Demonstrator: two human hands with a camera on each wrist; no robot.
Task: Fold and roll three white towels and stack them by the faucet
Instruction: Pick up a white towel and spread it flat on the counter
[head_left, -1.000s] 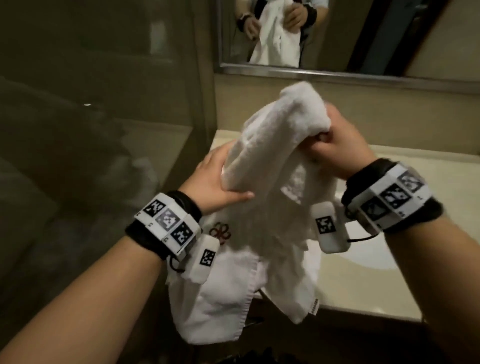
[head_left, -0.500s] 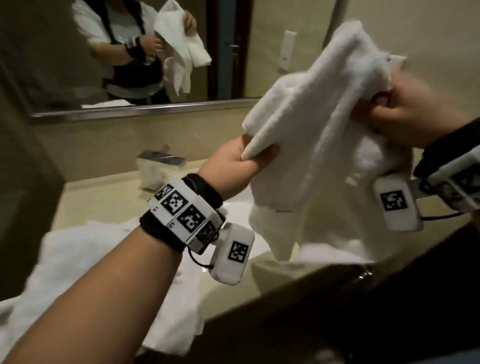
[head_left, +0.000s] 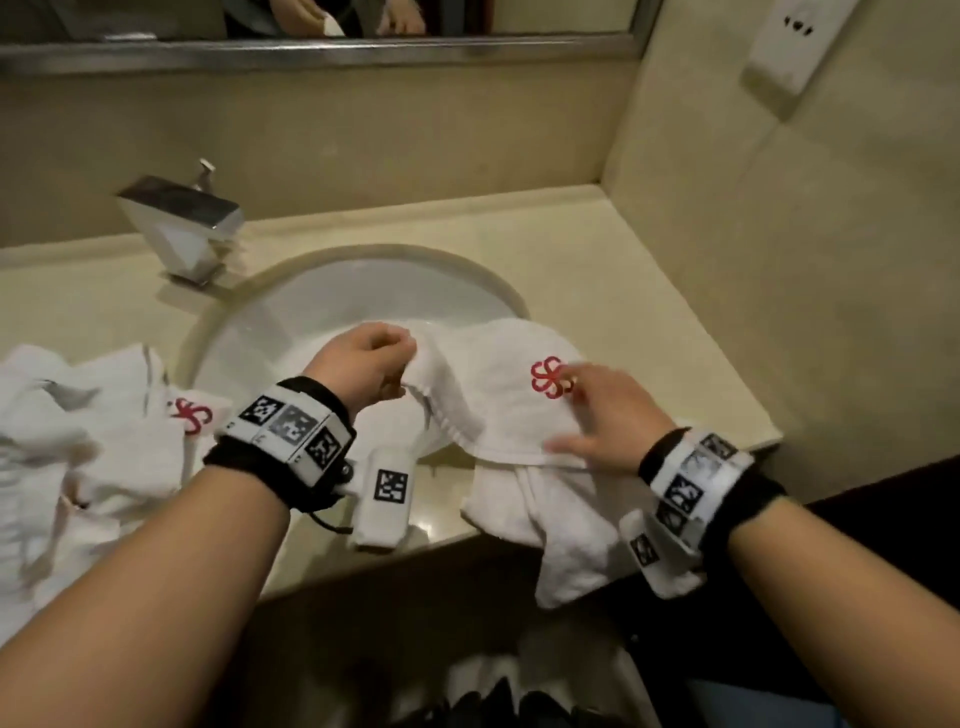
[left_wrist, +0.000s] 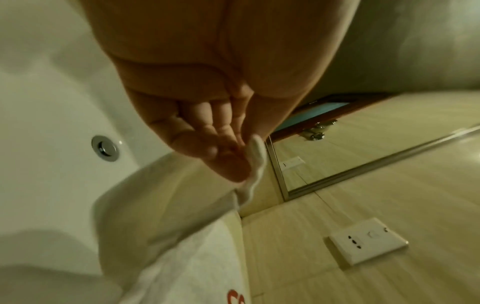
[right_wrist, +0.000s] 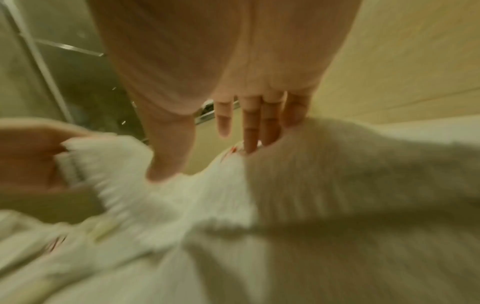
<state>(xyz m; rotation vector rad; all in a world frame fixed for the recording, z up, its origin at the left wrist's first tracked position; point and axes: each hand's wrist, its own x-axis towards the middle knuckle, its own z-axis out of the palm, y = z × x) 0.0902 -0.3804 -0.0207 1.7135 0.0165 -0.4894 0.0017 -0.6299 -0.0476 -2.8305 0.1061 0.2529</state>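
Observation:
A white towel (head_left: 498, 395) with a red flower emblem lies over the sink's right rim and the counter's front edge, part of it hanging down. My left hand (head_left: 369, 358) pinches its left corner; the left wrist view shows that corner of the towel (left_wrist: 255, 164) held between thumb and fingers of my left hand (left_wrist: 228, 156). My right hand (head_left: 597, 415) lies flat on the towel with fingers spread; in the right wrist view the right hand (right_wrist: 249, 127) has its straight fingers resting on the towel (right_wrist: 311, 185). More white towels (head_left: 88, 452) lie crumpled at left. The chrome faucet (head_left: 182, 228) stands behind the sink.
The round white sink (head_left: 343, 301) is set in a beige counter (head_left: 649, 312) that ends at a side wall on the right. A mirror (head_left: 322, 47) runs along the back wall. A wall socket plate (head_left: 789, 47) sits on the right wall.
The towel was held up in the air by both hands; now it is laid down over the sink rim and counter. The right hand has released its grip and lies flat on it.

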